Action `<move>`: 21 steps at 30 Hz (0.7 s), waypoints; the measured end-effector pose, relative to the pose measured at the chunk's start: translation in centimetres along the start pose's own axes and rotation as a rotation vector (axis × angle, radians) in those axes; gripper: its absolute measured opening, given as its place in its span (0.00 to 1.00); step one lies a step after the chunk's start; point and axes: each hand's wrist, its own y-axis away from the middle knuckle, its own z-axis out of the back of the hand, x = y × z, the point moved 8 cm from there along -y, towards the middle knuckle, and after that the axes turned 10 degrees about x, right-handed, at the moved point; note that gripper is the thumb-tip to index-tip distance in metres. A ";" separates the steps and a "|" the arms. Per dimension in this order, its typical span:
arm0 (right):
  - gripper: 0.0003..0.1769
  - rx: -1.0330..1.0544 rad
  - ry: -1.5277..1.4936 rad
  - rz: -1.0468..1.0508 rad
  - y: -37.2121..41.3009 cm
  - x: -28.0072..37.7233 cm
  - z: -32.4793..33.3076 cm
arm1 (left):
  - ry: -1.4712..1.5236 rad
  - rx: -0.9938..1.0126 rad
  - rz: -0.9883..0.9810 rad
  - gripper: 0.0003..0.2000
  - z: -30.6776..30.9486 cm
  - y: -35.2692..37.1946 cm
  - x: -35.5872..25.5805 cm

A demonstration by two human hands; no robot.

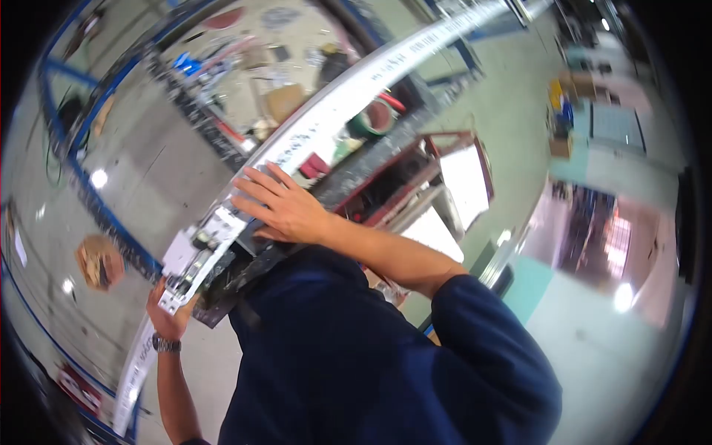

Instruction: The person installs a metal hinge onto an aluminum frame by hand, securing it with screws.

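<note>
A long white profile with printed protective film runs diagonally across the view and over the bench frame. My left hand, with a watch at the wrist, is closed around the profile's lower part, beside a metal hardware fitting. Part of its fingers is hidden behind the profile. My right hand lies further up on the profile, palm down with fingers spread, gripping nothing. Close to it sits a small dark red block.
A roll of green tape lies on the bench edge. Behind the profile, a tabletop carries scattered tools and small parts. Blue metal frames stand to the left. A red-framed cart is near my right arm, and cartons stand further off.
</note>
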 end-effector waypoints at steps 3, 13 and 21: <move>0.35 -0.258 -0.176 -0.371 13.8 -3.2 -0.5 | 0.308 0.065 0.110 0.29 -1.5 0.4 2.8; 0.45 -0.390 -0.072 -1.477 56.1 -14.0 -7.0 | 0.067 0.112 0.022 0.33 -0.7 1.0 5.1; 0.72 0.417 -0.718 -1.465 61.9 -19.6 -9.7 | 0.026 0.025 0.240 0.45 -0.1 0.4 3.1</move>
